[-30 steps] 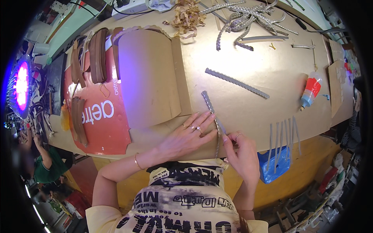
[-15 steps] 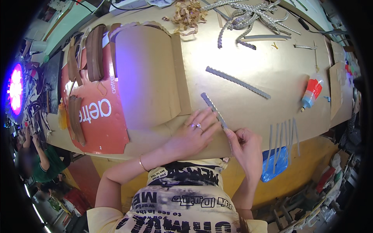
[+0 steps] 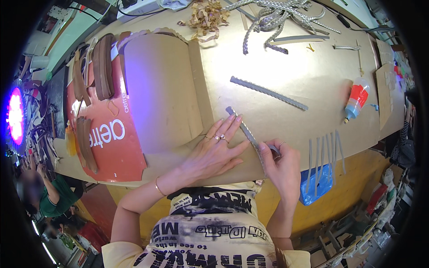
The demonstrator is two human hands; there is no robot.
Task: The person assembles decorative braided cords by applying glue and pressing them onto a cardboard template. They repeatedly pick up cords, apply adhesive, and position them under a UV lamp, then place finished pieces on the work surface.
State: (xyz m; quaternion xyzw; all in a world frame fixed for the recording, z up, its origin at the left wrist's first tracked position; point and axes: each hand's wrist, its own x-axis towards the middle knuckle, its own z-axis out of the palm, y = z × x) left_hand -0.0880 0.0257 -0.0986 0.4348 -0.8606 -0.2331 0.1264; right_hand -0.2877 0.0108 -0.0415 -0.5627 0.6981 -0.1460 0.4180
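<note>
My left hand point(image 3: 219, 147) lies flat on the table, fingers stretched out, with its fingertips pressing the upper part of a grey strip with a braided edge point(image 3: 248, 134). Close to the table's near edge, my right hand point(image 3: 283, 163) is closed, thumb against the fingers, beside the strip's lower part. A piece of grey strip point(image 3: 275, 152) shows between its thumb and fingers; whether it belongs to the same strip I cannot tell. A second grey strip with a braided edge point(image 3: 269, 93) lies slantwise farther off.
At left, brown strips point(image 3: 103, 67) rest on a red board point(image 3: 118, 154) beside a curved cardboard piece point(image 3: 163, 89). Silver braided cords point(image 3: 279, 20) and tan scraps point(image 3: 208, 20) lie at the back. A glue bottle point(image 3: 356, 100) and several thin grey strips point(image 3: 328, 152) are at right, above a blue bag point(image 3: 315, 185).
My left hand's fingers have straightened and flattened on the strip. My right thumb has lifted a little, and a grey piece now shows in that hand. The whole view has shifted slightly.
</note>
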